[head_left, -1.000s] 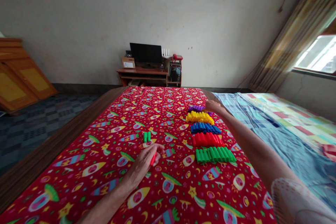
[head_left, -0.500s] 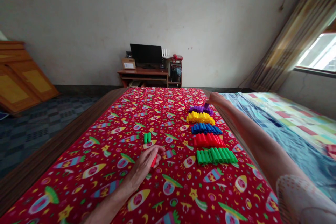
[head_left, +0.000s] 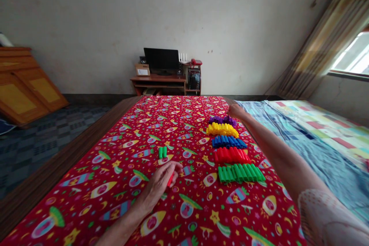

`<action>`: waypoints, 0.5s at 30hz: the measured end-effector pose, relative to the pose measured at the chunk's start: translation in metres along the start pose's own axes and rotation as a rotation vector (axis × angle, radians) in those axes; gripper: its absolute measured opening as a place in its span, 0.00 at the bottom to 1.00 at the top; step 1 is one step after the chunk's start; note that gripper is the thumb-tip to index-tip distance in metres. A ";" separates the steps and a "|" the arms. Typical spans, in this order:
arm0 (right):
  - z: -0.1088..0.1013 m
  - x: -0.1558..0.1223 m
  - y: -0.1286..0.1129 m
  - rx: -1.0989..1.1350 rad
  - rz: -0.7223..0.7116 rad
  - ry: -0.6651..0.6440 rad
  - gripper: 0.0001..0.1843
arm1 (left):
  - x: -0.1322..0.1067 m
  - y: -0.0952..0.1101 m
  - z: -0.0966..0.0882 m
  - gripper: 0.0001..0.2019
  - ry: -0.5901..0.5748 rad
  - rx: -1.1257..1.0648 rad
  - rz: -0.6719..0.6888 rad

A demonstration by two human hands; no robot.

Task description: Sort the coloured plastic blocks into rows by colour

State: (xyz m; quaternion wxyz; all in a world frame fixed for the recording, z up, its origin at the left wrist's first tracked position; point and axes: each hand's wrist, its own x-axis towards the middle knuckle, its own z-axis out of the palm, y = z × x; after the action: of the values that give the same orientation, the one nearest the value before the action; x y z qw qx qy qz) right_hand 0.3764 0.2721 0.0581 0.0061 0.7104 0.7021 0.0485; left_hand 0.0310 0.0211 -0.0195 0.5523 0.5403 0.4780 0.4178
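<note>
While the right hand (head_left: 236,111) is resting at the far end of the purple row (head_left: 221,120), its grip not discernible, the left hand (head_left: 161,185) is clasping a red piece (head_left: 170,180) on the cloth (head_left: 115,184). Judgement: each piece is needing flush, parallel seating in its own colour, without nudging the yellow row (head_left: 221,130).

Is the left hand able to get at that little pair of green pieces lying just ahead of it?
Probably yes. The green pair lies just beyond the left hand with only bare cloth between, though its fingers hold a red piece.
</note>
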 end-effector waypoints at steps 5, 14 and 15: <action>-0.016 -0.015 -0.009 -0.024 -0.079 0.005 0.18 | 0.000 0.001 0.000 0.25 0.006 0.016 -0.012; -0.015 -0.012 -0.036 -0.108 -0.222 -0.183 0.14 | 0.004 -0.009 -0.005 0.27 -0.019 0.058 0.009; -0.014 -0.011 -0.038 -0.110 -0.223 -0.194 0.13 | 0.004 -0.009 -0.005 0.28 -0.026 0.057 0.008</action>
State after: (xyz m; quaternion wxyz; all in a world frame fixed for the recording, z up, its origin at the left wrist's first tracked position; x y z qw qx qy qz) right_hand 0.3375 0.2609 0.0682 0.1184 0.6280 0.7690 0.0171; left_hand 0.0267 0.0254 -0.0289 0.5410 0.5631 0.4806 0.3991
